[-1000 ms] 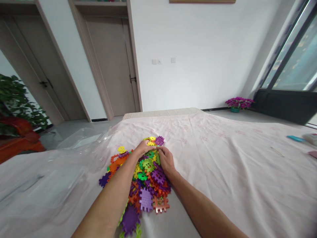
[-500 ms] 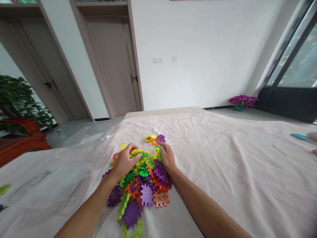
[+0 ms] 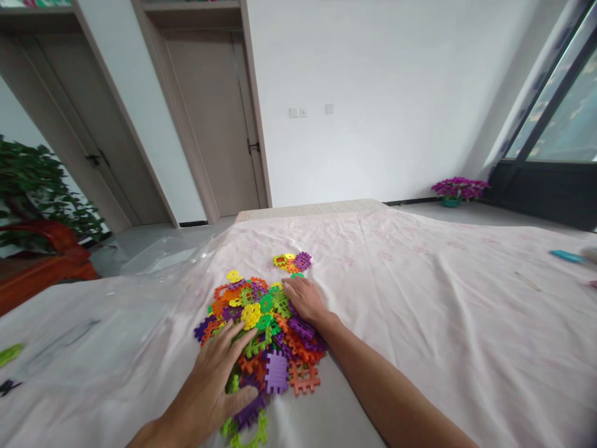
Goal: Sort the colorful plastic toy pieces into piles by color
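Note:
A heap of flat plastic interlocking pieces (image 3: 261,323) in purple, orange, green and yellow lies on a pale pink bedsheet (image 3: 420,298). My left hand (image 3: 212,382) lies flat on the near left part of the heap, fingers spread and open. My right hand (image 3: 304,298) rests palm down on the far right edge of the heap, fingers together and stretched out. A few separate pieces (image 3: 293,261) sit just beyond the heap.
A clear plastic container (image 3: 158,261) and a clear lid or sheet (image 3: 69,342) lie to the left. A green piece (image 3: 9,354) sits at the far left edge. A teal object (image 3: 566,256) lies far right. Doors, a potted plant and a window surround the bed.
My left hand has drawn back toward me from the far top of the heap to its near left side and has flattened. The right hand has stayed on the heap's right edge.

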Demonstrator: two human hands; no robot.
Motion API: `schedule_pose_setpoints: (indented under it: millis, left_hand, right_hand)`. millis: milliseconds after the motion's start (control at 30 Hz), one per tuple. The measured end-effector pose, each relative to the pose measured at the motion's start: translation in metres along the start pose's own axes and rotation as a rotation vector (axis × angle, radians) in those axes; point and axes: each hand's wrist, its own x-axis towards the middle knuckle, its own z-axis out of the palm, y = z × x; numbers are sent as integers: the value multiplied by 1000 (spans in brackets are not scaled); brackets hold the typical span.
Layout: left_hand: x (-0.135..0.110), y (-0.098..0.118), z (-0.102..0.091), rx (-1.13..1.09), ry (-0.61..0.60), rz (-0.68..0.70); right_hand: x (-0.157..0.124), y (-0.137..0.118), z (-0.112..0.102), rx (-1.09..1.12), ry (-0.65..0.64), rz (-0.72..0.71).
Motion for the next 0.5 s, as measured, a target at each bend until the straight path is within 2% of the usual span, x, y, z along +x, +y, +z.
schedule_pose_setpoints:
  millis: [100, 233, 367, 500]
  left_hand:
    - [5, 12, 16, 10, 103, -51]
    - [30, 24, 31, -32, 159, -73]
    - [63, 29, 35, -86, 184, -66]
    - [97, 20, 33, -132, 184, -80]
  right_hand:
    - [0, -5, -2, 26, -63, -19]
    - [1, -9, -1, 182, -99, -39]
    - [1, -15, -7, 480, -72, 26]
    - [1, -21, -16, 724, -14, 37]
